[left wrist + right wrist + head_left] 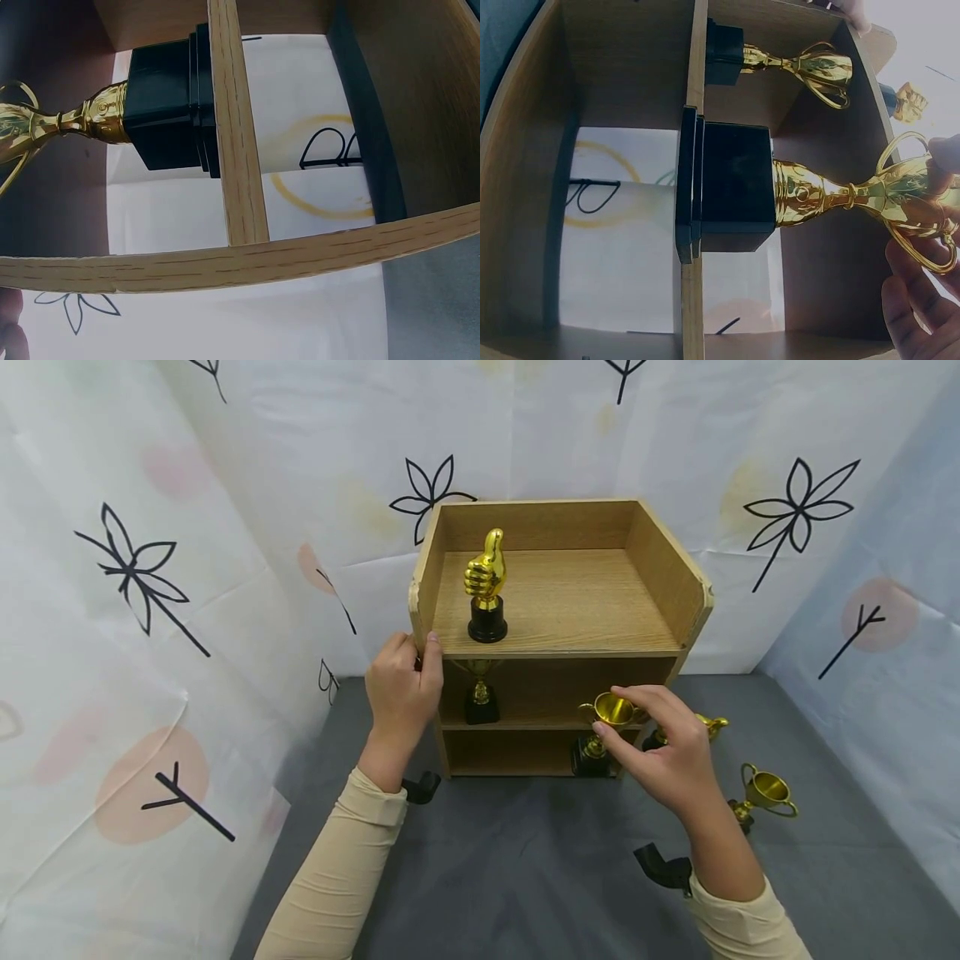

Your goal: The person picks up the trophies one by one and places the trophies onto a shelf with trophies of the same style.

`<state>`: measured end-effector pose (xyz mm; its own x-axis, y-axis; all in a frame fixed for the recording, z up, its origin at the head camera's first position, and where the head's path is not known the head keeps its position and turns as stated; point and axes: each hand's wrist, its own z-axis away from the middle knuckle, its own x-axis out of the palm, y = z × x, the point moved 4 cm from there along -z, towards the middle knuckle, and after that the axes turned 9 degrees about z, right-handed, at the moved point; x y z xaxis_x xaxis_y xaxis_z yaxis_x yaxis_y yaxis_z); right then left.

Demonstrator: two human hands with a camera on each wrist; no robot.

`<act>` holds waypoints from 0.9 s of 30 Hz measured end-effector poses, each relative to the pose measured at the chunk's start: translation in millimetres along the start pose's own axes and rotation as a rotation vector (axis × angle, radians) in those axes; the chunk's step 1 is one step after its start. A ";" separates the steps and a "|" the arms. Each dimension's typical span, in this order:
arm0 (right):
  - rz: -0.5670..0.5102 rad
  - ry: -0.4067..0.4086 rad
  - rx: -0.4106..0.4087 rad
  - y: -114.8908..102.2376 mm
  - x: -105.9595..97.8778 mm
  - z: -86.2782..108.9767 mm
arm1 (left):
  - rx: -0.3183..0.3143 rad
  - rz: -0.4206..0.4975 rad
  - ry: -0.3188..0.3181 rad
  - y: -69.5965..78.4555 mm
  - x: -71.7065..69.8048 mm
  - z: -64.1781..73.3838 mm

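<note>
My left hand (402, 693) grips the left side of a small wooden shelf unit (555, 653), thumb at its front edge. The right hand (671, 752) pinches a gold cup trophy (591, 758) by its cup. In the right wrist view this trophy's black base (739, 184) is in front of the middle board's edge; whether they touch I cannot tell. Another cup trophy (482, 706) stands at the left on the middle shelf, its top hidden by the upper board in the head view. A gold thumbs-up trophy (487, 585) stands upright on the top shelf, at the left.
To the right, on the grey cloth (525, 877), is another cup trophy (768, 790). Behind the right hand a further gold trophy (711, 725) is partly hidden. Patterned white fabric (300, 468) hangs behind and at both sides.
</note>
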<state>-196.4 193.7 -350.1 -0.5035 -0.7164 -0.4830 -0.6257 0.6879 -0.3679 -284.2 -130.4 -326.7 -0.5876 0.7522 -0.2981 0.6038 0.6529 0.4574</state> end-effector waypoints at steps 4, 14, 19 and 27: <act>-0.011 -0.003 0.008 0.1 1.4 -1.2 | 0.004 -0.001 0.001 0.7 0.4 -0.1; -0.045 -0.001 0.029 0.9 3.9 -3.1 | 0.000 -0.010 0.002 -0.7 -0.1 0.6; -0.047 0.002 0.029 -0.1 5.2 -5.2 | 0.001 -0.008 0.003 -0.6 -0.9 0.5; -0.054 0.006 0.037 -0.7 6.8 -8.4 | -0.001 -0.008 -0.008 1.5 -0.8 0.3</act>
<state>-204.4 187.3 -346.4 -0.4731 -0.7532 -0.4570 -0.6294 0.6519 -0.4228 -282.7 -129.9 -326.0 -0.5879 0.7479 -0.3081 0.5985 0.6584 0.4563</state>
